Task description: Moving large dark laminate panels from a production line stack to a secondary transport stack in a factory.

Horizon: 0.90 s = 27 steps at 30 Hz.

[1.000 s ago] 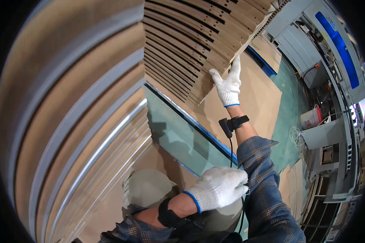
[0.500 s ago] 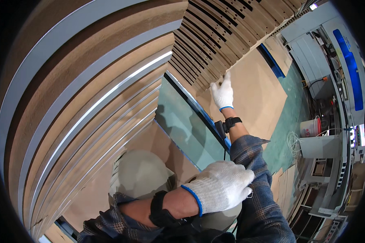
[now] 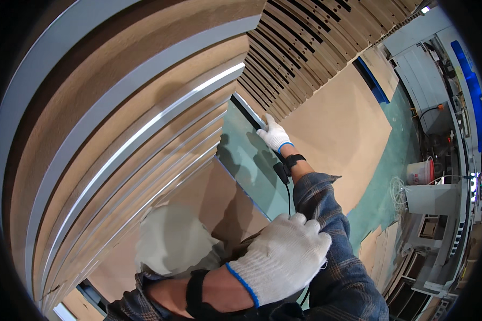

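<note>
My right hand (image 3: pixel 274 135), in a white knit glove, reaches forward over a dark rail (image 3: pixel 247 111) near the lower end of a row of brown slotted boards (image 3: pixel 294 48). Its thumb and fingers are apart, and it holds nothing I can see. Closer in, my left hand (image 3: pixel 284 257), gloved the same way, lies across my right plaid sleeve (image 3: pixel 326 224). Its fingers are curled; whether they grip anything is hidden. On the left stand several large brown boards with silver-grey edges (image 3: pixel 144 128), close to my left arm.
A brown sheet (image 3: pixel 343 134) lies on the green floor (image 3: pixel 401 117) to the right. Beyond it are a white bucket (image 3: pixel 420 172), a coil of pale cord (image 3: pixel 397 192) and grey machinery (image 3: pixel 434 200). A black cable (image 3: pixel 289 198) hangs from my right wrist strap.
My right hand has drawn back and left from the slotted boards' lower edge to above the rail. My left hand stays curled over the right sleeve. The view has shifted slightly.
</note>
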### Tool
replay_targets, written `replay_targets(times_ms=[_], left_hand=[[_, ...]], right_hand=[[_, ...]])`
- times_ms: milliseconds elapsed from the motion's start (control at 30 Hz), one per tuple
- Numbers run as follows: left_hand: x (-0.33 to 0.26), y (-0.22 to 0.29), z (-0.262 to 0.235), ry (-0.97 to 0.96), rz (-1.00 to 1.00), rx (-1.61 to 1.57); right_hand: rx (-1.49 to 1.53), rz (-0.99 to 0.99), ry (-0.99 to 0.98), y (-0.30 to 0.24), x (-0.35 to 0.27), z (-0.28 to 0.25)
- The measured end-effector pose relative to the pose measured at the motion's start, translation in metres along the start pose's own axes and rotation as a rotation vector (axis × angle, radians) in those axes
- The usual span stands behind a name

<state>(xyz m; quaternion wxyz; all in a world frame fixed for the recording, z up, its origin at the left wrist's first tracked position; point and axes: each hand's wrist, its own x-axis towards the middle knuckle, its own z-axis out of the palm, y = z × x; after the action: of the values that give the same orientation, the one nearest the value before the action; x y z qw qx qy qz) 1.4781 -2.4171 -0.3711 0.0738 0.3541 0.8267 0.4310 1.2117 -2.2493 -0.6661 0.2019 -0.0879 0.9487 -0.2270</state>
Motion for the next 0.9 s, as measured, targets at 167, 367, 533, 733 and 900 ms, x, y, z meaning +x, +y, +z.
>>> replay_targets(times_ms=[167,367,533,733,900], left_hand=[[0.001,0.003,-0.016,-0.163,-0.104,0.084],[0.003,0.007,-0.028,-0.159,-0.075,0.144],[-0.001,0.006,-0.02,-0.164,-0.075,0.103],[-0.001,0.006,-0.015,-0.159,-0.047,0.069],[-0.003,0.004,-0.016,-0.151,-0.047,0.095]], right_hand=[[-0.021,0.085,0.108,0.009,0.034,0.014],[0.123,0.023,0.292,-0.005,0.046,0.017],[0.096,0.017,0.268,-0.014,0.04,0.008],[-0.096,0.122,0.081,0.006,0.028,0.005],[-0.116,0.097,0.104,0.011,0.024,0.011]])
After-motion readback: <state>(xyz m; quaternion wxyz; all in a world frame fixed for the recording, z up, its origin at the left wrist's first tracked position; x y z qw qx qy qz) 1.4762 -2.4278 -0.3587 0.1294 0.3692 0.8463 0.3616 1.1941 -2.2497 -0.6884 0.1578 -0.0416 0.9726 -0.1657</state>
